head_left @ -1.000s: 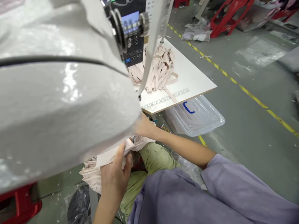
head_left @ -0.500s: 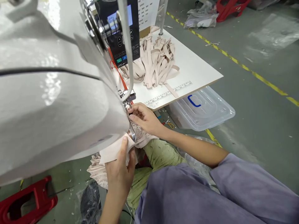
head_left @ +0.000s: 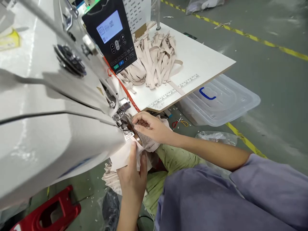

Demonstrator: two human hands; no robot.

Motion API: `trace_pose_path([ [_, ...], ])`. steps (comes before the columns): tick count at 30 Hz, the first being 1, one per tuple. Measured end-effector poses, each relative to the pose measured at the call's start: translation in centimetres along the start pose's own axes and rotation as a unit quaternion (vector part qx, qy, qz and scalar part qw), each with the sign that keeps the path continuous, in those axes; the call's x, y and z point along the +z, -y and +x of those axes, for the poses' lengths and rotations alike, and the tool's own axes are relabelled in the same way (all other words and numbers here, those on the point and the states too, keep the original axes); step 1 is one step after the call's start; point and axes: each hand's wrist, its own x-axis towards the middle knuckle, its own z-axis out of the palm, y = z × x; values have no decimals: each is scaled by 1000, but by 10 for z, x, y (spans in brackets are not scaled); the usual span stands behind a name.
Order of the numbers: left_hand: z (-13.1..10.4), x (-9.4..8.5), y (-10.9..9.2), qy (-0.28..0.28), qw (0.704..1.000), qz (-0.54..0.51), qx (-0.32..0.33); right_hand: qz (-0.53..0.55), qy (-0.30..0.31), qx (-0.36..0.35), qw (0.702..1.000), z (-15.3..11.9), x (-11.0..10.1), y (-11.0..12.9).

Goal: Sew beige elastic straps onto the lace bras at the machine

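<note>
In the lower middle of the frame, the pale pink cloth (head_left: 120, 155) lay by the presser foot (head_left: 129, 134) of the white sewing machine (head_left: 89, 150), so sewing looked under way rather than finished; how much seam was done could not be told. The left hand (head_left: 132, 175) seemed to pinch the cloth between thumb and forefinger. The right hand (head_left: 155, 129) was curled nearby; whether it gripped anything was unclear. Beige fabric strips (head_left: 152, 65) lay heaped at upper middle on the white table (head_left: 207, 61), apparently not yet used.
</note>
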Motion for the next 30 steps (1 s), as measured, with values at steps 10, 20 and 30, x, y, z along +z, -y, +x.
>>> trace_pose_path([
  [10,-7,3,-13,-2,990,28,-137,32,-8,52,998,-10,1,8],
  [20,-50,32,-69,26,998,5,-51,103,6,87,991,-78,-2,12],
  [30,-17,-20,-64,45,990,-86,107,-56,152,-48,986,-100,-46,21],
])
